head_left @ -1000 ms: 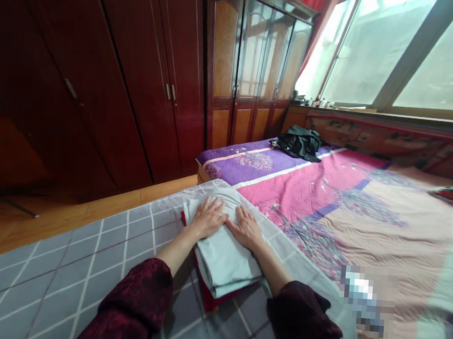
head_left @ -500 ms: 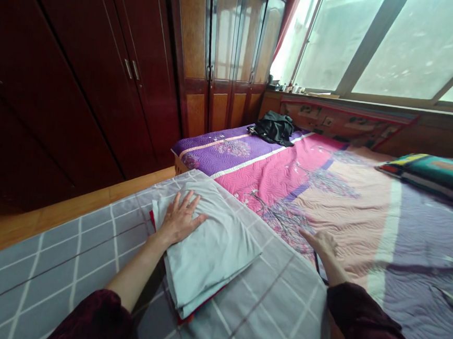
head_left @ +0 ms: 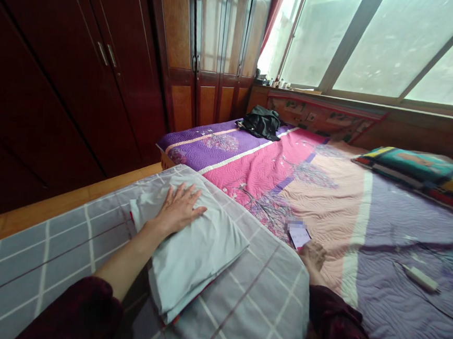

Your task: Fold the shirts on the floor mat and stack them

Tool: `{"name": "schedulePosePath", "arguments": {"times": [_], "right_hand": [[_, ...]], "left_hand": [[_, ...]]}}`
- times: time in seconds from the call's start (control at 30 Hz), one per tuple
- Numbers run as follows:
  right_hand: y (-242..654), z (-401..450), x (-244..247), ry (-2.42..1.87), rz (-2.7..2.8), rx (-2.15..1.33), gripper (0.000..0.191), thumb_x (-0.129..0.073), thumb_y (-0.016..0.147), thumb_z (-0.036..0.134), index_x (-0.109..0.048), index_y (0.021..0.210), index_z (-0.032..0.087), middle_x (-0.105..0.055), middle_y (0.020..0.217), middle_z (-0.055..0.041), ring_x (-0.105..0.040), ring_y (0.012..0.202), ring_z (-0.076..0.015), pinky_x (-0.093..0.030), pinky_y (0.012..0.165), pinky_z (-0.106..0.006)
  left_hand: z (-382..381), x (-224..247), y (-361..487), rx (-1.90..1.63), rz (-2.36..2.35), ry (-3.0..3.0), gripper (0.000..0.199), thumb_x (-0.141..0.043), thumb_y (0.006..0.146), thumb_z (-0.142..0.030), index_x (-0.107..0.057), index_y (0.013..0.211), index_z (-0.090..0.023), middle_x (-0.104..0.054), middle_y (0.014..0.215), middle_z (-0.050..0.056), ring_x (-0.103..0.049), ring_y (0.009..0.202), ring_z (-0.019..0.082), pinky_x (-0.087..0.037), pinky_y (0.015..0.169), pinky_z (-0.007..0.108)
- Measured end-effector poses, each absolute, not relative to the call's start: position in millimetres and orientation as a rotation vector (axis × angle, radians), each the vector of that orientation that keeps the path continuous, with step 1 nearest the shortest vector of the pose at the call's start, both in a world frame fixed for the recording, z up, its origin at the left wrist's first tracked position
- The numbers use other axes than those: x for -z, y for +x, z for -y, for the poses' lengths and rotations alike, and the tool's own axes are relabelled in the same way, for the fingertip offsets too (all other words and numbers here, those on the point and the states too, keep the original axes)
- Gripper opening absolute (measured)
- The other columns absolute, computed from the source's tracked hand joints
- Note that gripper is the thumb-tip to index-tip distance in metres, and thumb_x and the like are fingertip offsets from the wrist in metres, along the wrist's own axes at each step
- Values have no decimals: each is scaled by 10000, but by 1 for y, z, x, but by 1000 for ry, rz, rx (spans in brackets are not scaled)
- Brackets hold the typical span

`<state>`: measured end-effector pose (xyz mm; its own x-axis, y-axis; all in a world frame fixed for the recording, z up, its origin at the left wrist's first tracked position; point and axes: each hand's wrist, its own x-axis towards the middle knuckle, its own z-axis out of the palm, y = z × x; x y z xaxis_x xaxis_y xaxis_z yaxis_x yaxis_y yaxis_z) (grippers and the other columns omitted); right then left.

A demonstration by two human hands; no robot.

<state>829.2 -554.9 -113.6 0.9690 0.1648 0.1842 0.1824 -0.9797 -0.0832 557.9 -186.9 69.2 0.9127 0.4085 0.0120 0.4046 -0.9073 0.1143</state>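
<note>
Head view, folded cloth (head_left: 200, 246), long axis far-left to near-right, left fingers (head_left: 177, 198) spread atop, right fingers (head_left: 310, 249) gripping phone (head_left: 298, 235)

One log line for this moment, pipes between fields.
left hand: open, flat on folded pale cloth | right hand: at lit phone, grip unclear | cloth: on grey checked cover | black garment: on colourful bedspread
</note>
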Motion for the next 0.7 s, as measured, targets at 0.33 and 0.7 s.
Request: {"name": "schedulePosePath", "arguments": {"times": [0.33, 0.7], "right_hand": [[840, 529, 129, -3026, 412, 361, 678, -597, 723, 256, -376, 1331, 49, -493, 1135, -256, -461, 1078, -367, -408, 836, -446], [822, 531, 96, -3003, 52, 129, 444, -531, 734, 459, -640, 1062, 180, -600, 989, -250, -590, 895, -391, -453, 635, -517]], "left_hand": [[176, -70, 580, -41, -624, 2966, 759, -374, 781, -742, -451, 1361, -259, -404, 1430, 133, -302, 1320, 380, -160, 1056, 591], [174, -61, 579, -120, -729, 2845, 939, -340, 724, -835, -294, 1459, -253, -215, 1541, 124, -75, 1405, 417, 9, 1090, 587]]}}
